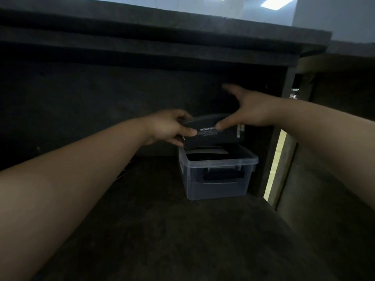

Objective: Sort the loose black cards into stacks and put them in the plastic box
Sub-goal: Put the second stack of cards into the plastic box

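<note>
Black cards (211, 134): a stack held level just above the plastic box (217, 187), long axis running left to right, printed face towards you, text too blurred to read. A clear clip (240, 130) shows at its right end, possibly a lid; hard to tell.

Your left hand (168, 126) grips the stack's left end, fingers curled round it. Your right hand (249, 110) is spread wide, thumb touching the top edge, fingers motion-blurred.

The box sits on a dark shelf (162, 230), more dark cards (205, 154) inside, dim.
</note>
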Tool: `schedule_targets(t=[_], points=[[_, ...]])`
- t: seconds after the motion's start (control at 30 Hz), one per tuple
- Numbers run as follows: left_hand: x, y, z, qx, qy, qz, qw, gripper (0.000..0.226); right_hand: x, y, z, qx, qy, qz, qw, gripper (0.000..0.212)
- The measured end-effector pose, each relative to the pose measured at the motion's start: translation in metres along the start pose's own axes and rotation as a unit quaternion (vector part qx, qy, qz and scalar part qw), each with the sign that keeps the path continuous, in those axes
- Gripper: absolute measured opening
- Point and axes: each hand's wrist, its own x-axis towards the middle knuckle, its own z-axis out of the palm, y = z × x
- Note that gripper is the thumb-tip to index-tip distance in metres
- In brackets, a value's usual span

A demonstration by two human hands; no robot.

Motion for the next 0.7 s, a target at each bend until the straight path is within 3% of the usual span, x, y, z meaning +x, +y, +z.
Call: schedule_targets(t=[0.1, 0.17, 0.23, 0.3, 0.37, 0.47, 0.6, 0.7], points=[[-0.002, 0.004, 0.015, 0.020, -0.044, 0.016, 0.999, 0.039, -0.004, -0.005, 0.003, -0.082, -0.108, 0.019, 0.991, 0.091], [-0.001, 0.006, 0.020, 0.031, -0.041, 0.027, 0.998, 0.042, -0.004, -0.007, 0.004, -0.130, -0.124, 0.011, 0.984, 0.064], [0.005, 0.007, 0.021, 0.143, -0.032, 0.011, 0.989, 0.064, -0.004, -0.010, 0.004, -0.177, -0.106, 0.013, 0.978, 0.057], [0.012, 0.009, 0.023, 0.295, -0.064, -0.075, 0.951, 0.086, -0.002, -0.012, 0.008, -0.215, -0.085, 0.025, 0.973, 0.058], [0.020, 0.012, 0.028, 0.387, -0.109, -0.161, 0.901, 0.091, 0.000, -0.015, 0.011, -0.208, -0.078, 0.045, 0.974, 0.060], [0.036, 0.020, 0.038, 0.515, -0.133, -0.177, 0.828, 0.094, 0.000, -0.019, 0.007, -0.199, -0.094, 0.070, 0.973, 0.060], [0.058, 0.011, 0.057, 0.641, -0.183, -0.187, 0.722, 0.080, 0.005, -0.024, 0.009, -0.216, -0.104, 0.105, 0.965, 0.064], [0.069, -0.010, 0.066, 0.681, -0.167, -0.169, 0.693, 0.050, 0.008, -0.024, 0.014, -0.228, -0.123, 0.123, 0.958, 0.064]])
